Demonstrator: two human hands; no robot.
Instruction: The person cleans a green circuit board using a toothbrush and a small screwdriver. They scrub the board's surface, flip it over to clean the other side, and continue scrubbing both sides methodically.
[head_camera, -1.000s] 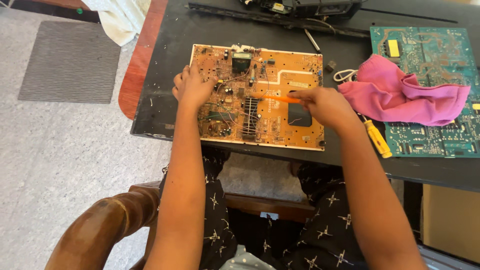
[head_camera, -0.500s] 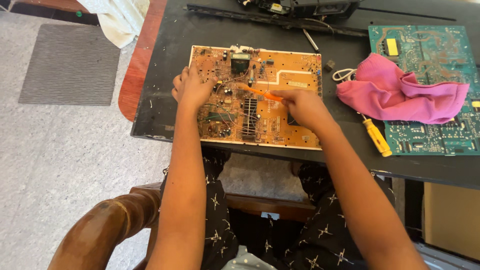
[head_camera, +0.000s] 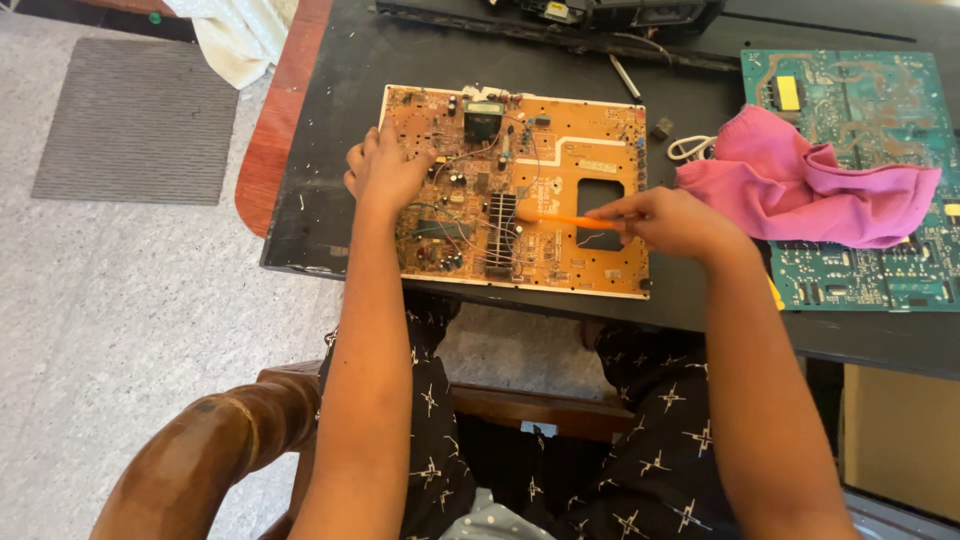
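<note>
— Where's the circuit board sitting?

— The orange circuit board (head_camera: 520, 190) lies flat on the black desk (head_camera: 330, 200), right in front of me, its near edge close to the desk's front edge.

— What's your left hand doing?

— My left hand (head_camera: 385, 175) rests on the board's left part, fingers (head_camera: 368, 148) curled down over the components, pressing it in place.

— And the right?

— My right hand (head_camera: 665, 220) pinches the end of a thin orange brush (head_camera: 560, 218), fingers pressed together round the handle. Its tip touches the board's middle, beside the black ribbed block.

— Anything else nearby?

— A pink cloth (head_camera: 800, 185) is heaped to the right, partly over a green circuit board (head_camera: 860, 95).
</note>
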